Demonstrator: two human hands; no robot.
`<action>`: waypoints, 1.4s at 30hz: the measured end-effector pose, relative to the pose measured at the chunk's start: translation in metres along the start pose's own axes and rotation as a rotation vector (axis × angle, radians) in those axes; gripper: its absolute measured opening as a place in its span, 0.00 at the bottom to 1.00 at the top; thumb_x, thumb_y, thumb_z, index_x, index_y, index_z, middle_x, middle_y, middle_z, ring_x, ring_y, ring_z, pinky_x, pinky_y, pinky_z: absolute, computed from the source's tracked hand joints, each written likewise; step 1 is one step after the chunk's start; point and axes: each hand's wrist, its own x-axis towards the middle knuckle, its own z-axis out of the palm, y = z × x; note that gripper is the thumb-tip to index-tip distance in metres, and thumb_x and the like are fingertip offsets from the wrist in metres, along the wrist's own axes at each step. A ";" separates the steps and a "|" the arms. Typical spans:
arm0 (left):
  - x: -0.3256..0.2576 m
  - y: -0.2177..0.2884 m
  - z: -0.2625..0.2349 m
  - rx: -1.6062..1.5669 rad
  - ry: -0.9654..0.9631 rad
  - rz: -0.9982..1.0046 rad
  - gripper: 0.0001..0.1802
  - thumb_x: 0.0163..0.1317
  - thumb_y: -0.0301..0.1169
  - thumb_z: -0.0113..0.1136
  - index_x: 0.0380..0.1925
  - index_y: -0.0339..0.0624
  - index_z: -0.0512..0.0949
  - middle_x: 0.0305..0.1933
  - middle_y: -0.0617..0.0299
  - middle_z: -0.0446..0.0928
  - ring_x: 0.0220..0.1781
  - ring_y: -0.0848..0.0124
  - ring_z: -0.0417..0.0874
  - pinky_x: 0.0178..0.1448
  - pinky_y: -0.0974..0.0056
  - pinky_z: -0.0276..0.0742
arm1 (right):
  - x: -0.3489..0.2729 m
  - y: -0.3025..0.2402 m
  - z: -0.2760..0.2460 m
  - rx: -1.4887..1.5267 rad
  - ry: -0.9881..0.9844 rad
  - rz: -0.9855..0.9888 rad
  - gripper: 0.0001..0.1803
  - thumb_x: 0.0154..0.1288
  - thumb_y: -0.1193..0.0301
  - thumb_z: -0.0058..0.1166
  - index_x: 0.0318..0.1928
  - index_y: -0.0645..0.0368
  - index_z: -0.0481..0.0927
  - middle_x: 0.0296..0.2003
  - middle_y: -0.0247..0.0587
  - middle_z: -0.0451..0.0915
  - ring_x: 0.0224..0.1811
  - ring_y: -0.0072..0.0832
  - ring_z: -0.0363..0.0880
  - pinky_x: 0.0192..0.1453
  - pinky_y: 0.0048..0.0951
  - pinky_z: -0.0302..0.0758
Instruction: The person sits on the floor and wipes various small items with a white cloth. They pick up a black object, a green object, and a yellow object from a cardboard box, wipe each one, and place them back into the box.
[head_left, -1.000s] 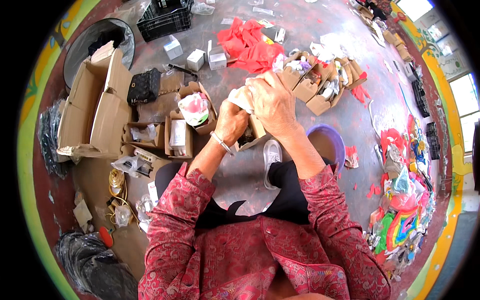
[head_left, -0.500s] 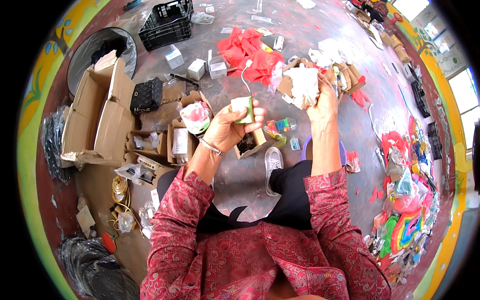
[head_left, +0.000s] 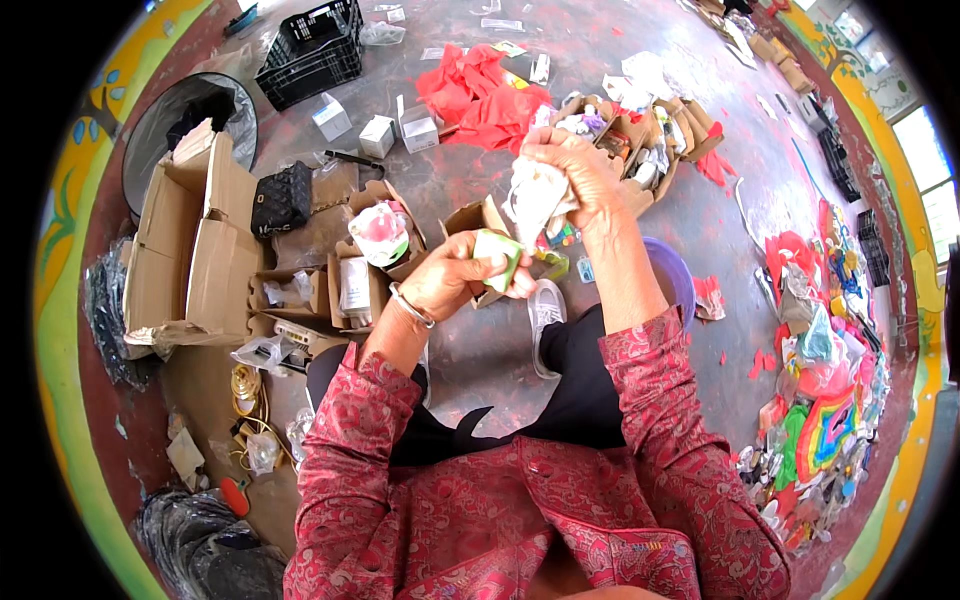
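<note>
Left hand (head_left: 462, 282): fingers curled, gripping a small green-and-white box (head_left: 497, 259). Right hand (head_left: 575, 172), at one o'clock from it: fingers pinched on crumpled white wrapping (head_left: 533, 198).

I see bare floor (head_left: 480, 345) directly under my raised hands, open down to the grey shoe (head_left: 545, 312). To the left, small open cartons (head_left: 345, 285) crowd close, with the big cardboard box (head_left: 190, 255) beyond them. Ahead, the row of filled cartons (head_left: 640, 135) and red paper heap (head_left: 480, 90) block the way. Right, the purple basin (head_left: 675, 285) sits close by.
</note>
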 end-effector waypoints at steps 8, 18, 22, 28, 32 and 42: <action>0.001 0.004 -0.009 -0.074 0.229 0.019 0.20 0.55 0.28 0.53 0.50 0.36 0.68 0.44 0.49 0.76 0.44 0.62 0.79 0.49 0.62 0.76 | 0.003 -0.006 -0.040 0.307 0.476 -0.104 0.09 0.51 0.71 0.59 0.32 0.61 0.77 0.27 0.37 0.78 0.28 0.27 0.78 0.31 0.30 0.77; 0.001 0.001 -0.010 -0.090 0.271 0.023 0.24 0.52 0.21 0.52 0.52 0.42 0.63 0.35 0.61 0.75 0.29 0.68 0.80 0.39 0.63 0.79 | -0.024 0.027 0.033 -1.171 0.026 -0.818 0.12 0.44 0.81 0.57 0.33 0.60 0.75 0.33 0.38 0.75 0.36 0.32 0.76 0.40 0.32 0.73; 0.002 -0.007 -0.022 -0.105 0.133 0.030 0.26 0.51 0.20 0.53 0.53 0.38 0.63 0.40 0.59 0.75 0.27 0.71 0.78 0.50 0.59 0.72 | -0.023 0.028 0.030 -1.418 0.176 -0.796 0.11 0.44 0.79 0.56 0.33 0.59 0.76 0.32 0.41 0.75 0.35 0.38 0.76 0.40 0.32 0.72; 0.000 0.005 -0.009 -0.172 0.050 0.121 0.36 0.50 0.23 0.59 0.60 0.37 0.57 0.51 0.55 0.72 0.35 0.71 0.75 0.49 0.64 0.71 | -0.007 -0.003 -0.035 -0.725 0.654 -0.680 0.11 0.46 0.78 0.54 0.34 0.61 0.77 0.30 0.42 0.78 0.31 0.33 0.78 0.35 0.29 0.74; 0.001 0.007 -0.009 -0.254 0.119 0.132 0.33 0.51 0.26 0.59 0.58 0.39 0.60 0.46 0.57 0.74 0.33 0.71 0.76 0.49 0.64 0.71 | -0.009 -0.010 -0.048 0.025 0.543 -0.265 0.12 0.48 0.78 0.52 0.37 0.65 0.75 0.31 0.44 0.78 0.31 0.32 0.79 0.35 0.30 0.77; 0.004 -0.012 -0.033 -0.228 0.188 0.156 0.12 0.55 0.31 0.58 0.38 0.39 0.74 0.35 0.62 0.77 0.35 0.71 0.78 0.41 0.67 0.74 | -0.025 0.021 0.022 -0.274 -0.127 0.201 0.18 0.51 0.67 0.61 0.41 0.63 0.76 0.31 0.36 0.78 0.30 0.23 0.78 0.35 0.22 0.75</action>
